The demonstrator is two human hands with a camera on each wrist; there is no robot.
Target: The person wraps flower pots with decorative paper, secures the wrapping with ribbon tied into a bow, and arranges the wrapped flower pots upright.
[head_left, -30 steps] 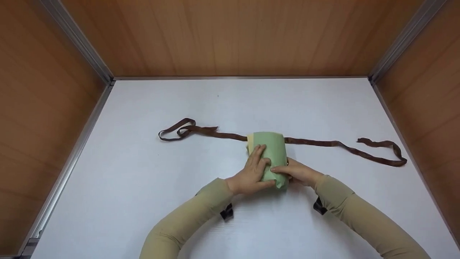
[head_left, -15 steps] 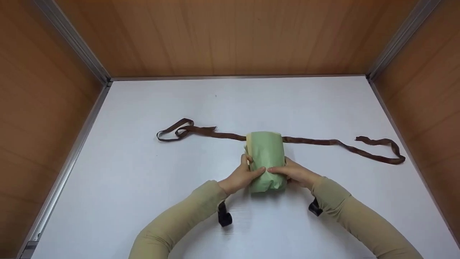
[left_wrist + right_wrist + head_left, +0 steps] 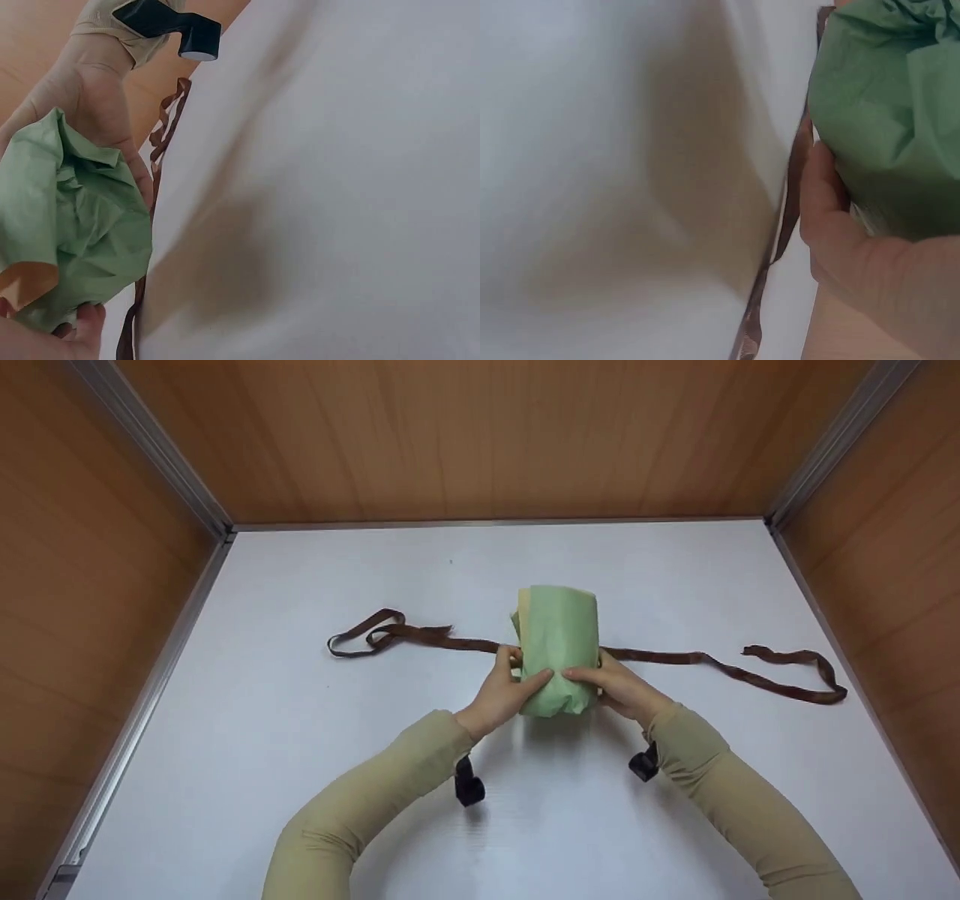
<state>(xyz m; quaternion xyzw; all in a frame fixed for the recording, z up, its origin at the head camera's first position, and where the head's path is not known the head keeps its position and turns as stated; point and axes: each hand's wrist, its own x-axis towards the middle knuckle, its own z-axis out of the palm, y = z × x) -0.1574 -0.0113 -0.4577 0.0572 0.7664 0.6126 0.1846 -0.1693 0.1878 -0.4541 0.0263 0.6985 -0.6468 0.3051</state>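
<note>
A green paper-wrapped bundle point(image 3: 561, 649) is held up off the table between both hands, its crumpled, folded-in end towards me. A pale yellow layer of paper shows along its left edge. My left hand point(image 3: 496, 694) grips its left side, thumb on the upper face and fingers around the edge. On the opposite side my right hand point(image 3: 630, 688) holds it likewise, the two thumbs almost meeting. In the right wrist view the fingers point(image 3: 826, 199) curl beneath the green paper. Whatever lies inside the wrapping is hidden. A brown ribbon point(image 3: 652, 657) passes behind and below the bundle.
The ribbon lies across the white table point(image 3: 360, 780), with a loose loop point(image 3: 367, 634) on the left and a bent tail point(image 3: 821, 675) on the right. Wood-grain panels point(image 3: 480, 442) wall the back and sides. Each wrist wears a black camera mount point(image 3: 469, 787).
My left hand has gone from lying flat on the bundle to gripping its left side. Both hands have then raised the bundle and carried it away from me over the ribbon.
</note>
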